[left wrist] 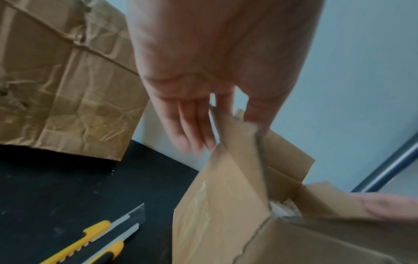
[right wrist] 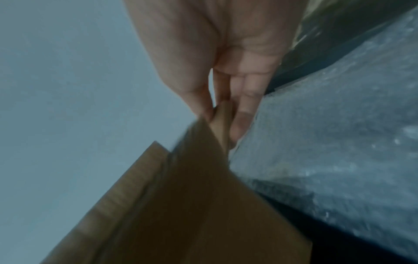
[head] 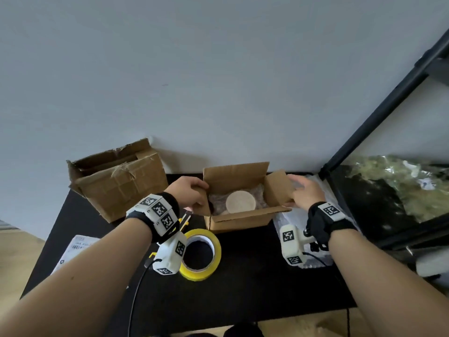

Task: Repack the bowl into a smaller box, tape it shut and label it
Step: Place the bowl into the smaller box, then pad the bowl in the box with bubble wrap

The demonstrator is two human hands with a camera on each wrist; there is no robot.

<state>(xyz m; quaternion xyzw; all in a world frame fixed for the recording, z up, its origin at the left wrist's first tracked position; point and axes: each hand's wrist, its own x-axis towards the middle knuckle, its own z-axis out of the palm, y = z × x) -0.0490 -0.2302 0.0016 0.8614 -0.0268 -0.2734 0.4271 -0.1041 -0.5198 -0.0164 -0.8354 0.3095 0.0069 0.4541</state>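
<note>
A small open cardboard box [head: 239, 221] stands on the black table [head: 255, 288]. Inside it the cream bowl [head: 240, 203] lies upside down on bubble wrap. My left hand [head: 192, 193] pinches the box's left flap [left wrist: 237, 160], fingers [left wrist: 192, 125] outside and thumb inside. My right hand [head: 303, 190] pinches the right flap [head: 279, 188], which stands tilted up; in the right wrist view that flap [right wrist: 192, 178] sits between thumb and fingers [right wrist: 244, 116]. The back flap stands upright against the wall. A yellow tape roll [head: 201, 254] lies flat in front of the box.
A larger crumpled cardboard box [head: 119, 181] stands at the back left. Two yellow utility knives [left wrist: 95, 237] lie left of the small box. A printed label sheet [head: 75, 249] lies at the table's left edge. Loose bubble wrap [head: 303, 239] lies on the right, beside a black shelf frame [head: 379, 117].
</note>
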